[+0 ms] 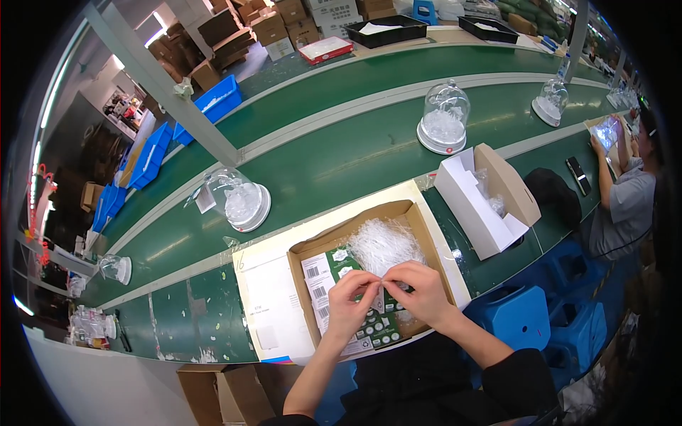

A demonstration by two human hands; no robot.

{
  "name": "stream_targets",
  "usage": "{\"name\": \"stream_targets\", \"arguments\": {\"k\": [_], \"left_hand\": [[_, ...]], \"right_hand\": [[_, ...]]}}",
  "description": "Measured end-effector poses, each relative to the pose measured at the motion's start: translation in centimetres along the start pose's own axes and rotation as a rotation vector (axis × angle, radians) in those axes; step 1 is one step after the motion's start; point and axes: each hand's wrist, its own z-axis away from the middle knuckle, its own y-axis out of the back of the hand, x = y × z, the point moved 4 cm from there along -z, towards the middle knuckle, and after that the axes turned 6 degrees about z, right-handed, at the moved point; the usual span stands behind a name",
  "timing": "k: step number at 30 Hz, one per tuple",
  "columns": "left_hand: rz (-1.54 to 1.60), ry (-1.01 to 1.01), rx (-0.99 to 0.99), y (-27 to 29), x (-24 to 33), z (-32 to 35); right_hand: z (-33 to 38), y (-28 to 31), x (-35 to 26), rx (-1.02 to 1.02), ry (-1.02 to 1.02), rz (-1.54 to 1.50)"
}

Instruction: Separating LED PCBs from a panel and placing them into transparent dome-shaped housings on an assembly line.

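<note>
My left hand (350, 298) and my right hand (423, 292) meet fingertip to fingertip above a shallow cardboard box (304, 248). Both are closed in a pinch; what they hold between them is too small to make out. Behind the fingers, a heap of thin clear plastic strands (387, 245) fills the far right of the box. On its left side lie green and white printed cards (317, 273), some bearing barcodes. Parts of the cards are hidden under my hands.
The box rests on a pale board (266, 298) beside a green conveyor belt (341, 149). Clear domes on white bases, one dome (245, 202) and another dome (444, 121), stand on the belt. An open white carton (472, 206) is at right; blue stools (508, 319) and a seated co-worker (629, 192) are beyond.
</note>
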Motion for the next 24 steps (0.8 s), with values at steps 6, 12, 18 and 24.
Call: {"name": "stream_targets", "arguments": {"k": [6, 12, 18, 24], "left_hand": [[-0.027, -0.014, -0.001, 0.01, 0.08, -0.04], [-0.032, -0.021, 0.007, 0.14, -0.1, 0.16], [-0.026, -0.039, 0.023, 0.06, 0.13, 0.44], [-0.036, -0.08, 0.022, -0.16, 0.4, 0.5]], "right_hand": [[-0.08, 0.09, -0.15, 0.009, 0.063, 0.03], [-0.14, 0.14, -0.43, -0.008, 0.095, 0.034], [-0.15, -0.03, 0.06, -0.04, 0.052, -0.033], [-0.13, 0.27, 0.03, -0.107, 0.045, -0.037]]}}
